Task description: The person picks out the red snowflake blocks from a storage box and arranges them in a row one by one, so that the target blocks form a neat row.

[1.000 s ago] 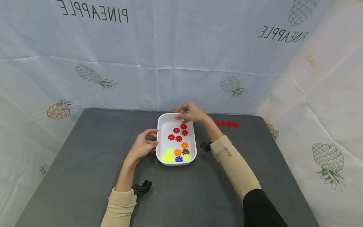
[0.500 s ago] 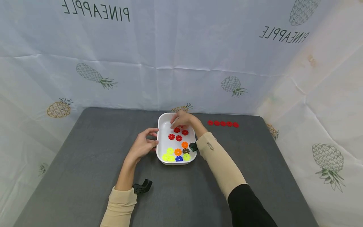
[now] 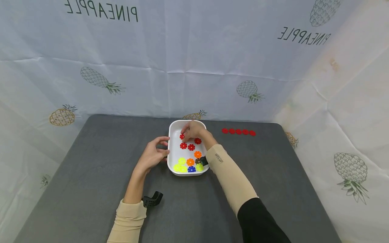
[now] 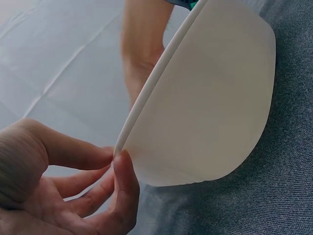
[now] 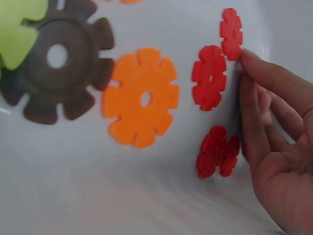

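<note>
Head view: left hand (image 3: 153, 155) pinched tray (image 3: 175, 154), bracing seemed key; right hand (image 3: 194, 130) at discs (image 3: 191, 147), I couldn't tell grip.

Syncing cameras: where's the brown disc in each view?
Head: below centre, brown disc partly hidden by the right-wrist camera.
Left wrist: not in it.
Right wrist: upper left, partly behind a yellow disc.
Shared landmark: white tray, outer side in left wrist, inside in the others.

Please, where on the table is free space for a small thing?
The table is bare left of the left hand and right of the right sleeve, nearer than the red-disc row. The white tray is crowded with coloured discs and the right hand.
</note>
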A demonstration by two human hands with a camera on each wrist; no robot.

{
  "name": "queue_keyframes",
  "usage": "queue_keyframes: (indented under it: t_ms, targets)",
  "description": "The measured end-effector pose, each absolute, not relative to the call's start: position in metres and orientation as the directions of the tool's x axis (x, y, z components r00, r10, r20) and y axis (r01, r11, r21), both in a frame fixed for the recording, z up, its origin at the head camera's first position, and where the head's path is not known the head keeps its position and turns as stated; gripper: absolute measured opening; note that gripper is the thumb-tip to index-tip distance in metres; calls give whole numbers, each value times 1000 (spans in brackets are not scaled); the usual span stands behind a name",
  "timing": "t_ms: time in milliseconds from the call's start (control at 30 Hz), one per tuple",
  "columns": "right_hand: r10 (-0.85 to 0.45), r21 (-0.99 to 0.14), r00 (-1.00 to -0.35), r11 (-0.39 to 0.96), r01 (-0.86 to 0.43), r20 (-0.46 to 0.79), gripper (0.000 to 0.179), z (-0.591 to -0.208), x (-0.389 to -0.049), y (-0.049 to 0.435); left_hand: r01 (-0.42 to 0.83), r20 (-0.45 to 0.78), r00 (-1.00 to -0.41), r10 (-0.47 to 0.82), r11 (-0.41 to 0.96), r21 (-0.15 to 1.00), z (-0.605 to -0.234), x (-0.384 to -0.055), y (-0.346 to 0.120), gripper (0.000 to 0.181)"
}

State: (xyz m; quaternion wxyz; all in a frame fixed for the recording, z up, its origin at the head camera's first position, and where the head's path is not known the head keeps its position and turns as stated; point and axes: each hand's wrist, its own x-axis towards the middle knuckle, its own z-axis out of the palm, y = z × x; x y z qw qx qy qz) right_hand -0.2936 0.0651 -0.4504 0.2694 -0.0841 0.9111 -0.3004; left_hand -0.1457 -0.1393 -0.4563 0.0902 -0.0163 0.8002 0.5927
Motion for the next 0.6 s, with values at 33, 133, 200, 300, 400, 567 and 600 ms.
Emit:
queue_keyframes:
  t_ms: [33,133,200,300,400,567,600]
  targets:
    - [-319,-599,-845,801,3,-430,32,-451,-293,65,-133,-164,-983,81,298,945,-456,-146,-139,55]
    - [-328,-624,-858,781,-11,-396,32,-456,-292,66,-133,-164,-983,79,299,945,-456,-146,-139,56]
    - [-333,-647,-867,762,-17,-370,32,-459,-291,65,-134,-164,-983,78,299,945,-456,-146,-139,56]
    - [-334,-678,-885,735,-29,-324,31,-464,-288,65,-134,-164,-983,77,299,945,-456,-146,-139,55]
    - [-332,-707,-900,706,-39,-282,30,-468,-286,63,-137,-168,-983,80,296,945,-456,-146,-139,55]
    - [-311,-728,-918,685,-38,-245,30,-472,-283,61,-142,-173,-982,80,295,945,-457,-147,-139,55]
    - [-305,-727,-922,686,-38,-240,30,-473,-282,61,-142,-173,-982,79,298,944,-457,-147,-139,55]
